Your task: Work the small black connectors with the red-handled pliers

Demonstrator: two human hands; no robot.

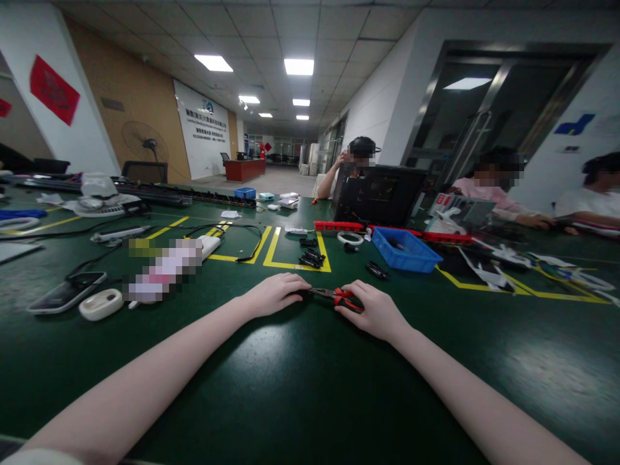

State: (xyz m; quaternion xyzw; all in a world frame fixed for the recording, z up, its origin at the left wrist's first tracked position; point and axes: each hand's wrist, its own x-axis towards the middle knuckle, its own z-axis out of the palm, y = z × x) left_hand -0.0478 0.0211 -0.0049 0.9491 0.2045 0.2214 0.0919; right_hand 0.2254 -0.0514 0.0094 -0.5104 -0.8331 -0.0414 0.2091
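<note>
My right hand (375, 311) is wrapped round the red and black handles of needle-nose pliers (341, 298). The jaws point left, toward my left hand (276, 294). Its fingers are closed together at the tip of the jaws. A small dark piece may be between them, but it is too small to make out. Both hands are low over the green table (310, 368). Beyond them, several small black plastic parts (312, 258) lie inside a yellow-taped rectangle, and another black part (377, 270) lies just past my right hand.
Behind my right hand stands a blue bin (407, 250) beside a red strip (339, 226) and a white coil (349, 238). A phone (68, 292), a white case (101, 304) and cables lie left. A large black panel (378, 194) stands upright ahead, near other people.
</note>
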